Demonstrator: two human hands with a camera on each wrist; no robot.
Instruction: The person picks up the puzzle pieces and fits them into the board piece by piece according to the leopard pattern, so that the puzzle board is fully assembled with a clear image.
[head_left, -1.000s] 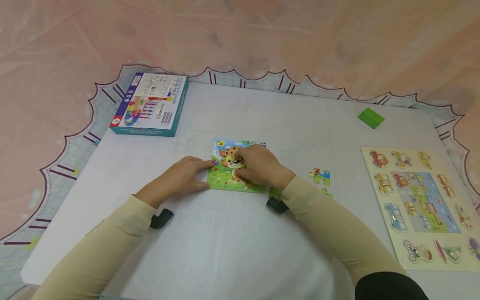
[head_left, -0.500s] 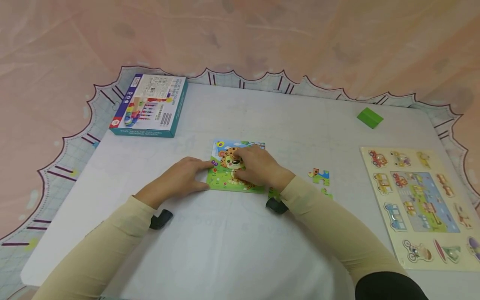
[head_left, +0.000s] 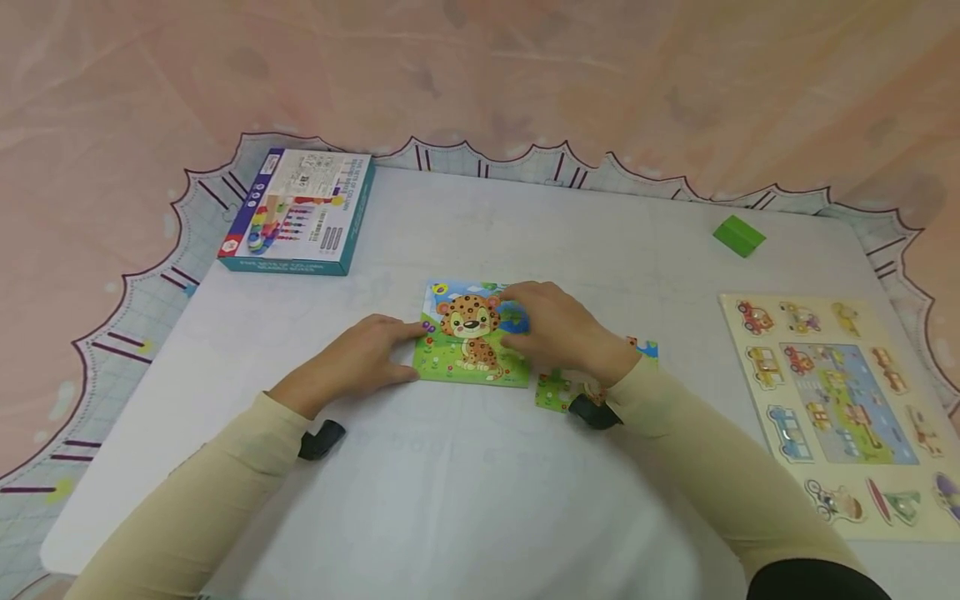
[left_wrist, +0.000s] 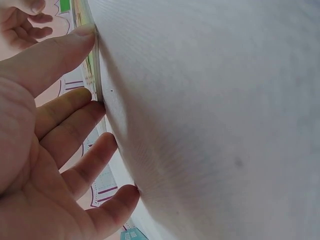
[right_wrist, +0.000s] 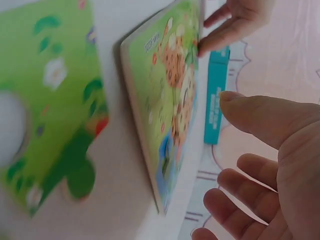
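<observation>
A square puzzle board (head_left: pixel 450 358) with a spotted leopard picture lies flat at mid-table. My left hand (head_left: pixel 352 362) touches its left edge with thumb and fingertips, the fingers fairly straight. In the left wrist view, the thumb and fingers of that left hand (left_wrist: pixel 55 115) meet the board's thin edge. My right hand (head_left: pixel 566 329) is over the board's right side, covering part of it. In the right wrist view, the thumb and fingers of this right hand (right_wrist: pixel 270 165) are apart with nothing between them. Loose green puzzle pieces (head_left: pixel 552 392) lie near the right wrist.
A teal-edged cardboard box (head_left: pixel 300 212) lies at the back left of the table. Toward the back right sits a green block (head_left: pixel 739 236). A larger puzzle board with vehicle pictures (head_left: pixel 765 433) lies at the right. Another loose piece (head_left: pixel 648 348) shows behind the right wrist.
My right hand has moved right, off the leopard's face and body, uncovering the leopard and more of the loose green pieces. My left hand stays at the board's left edge.
</observation>
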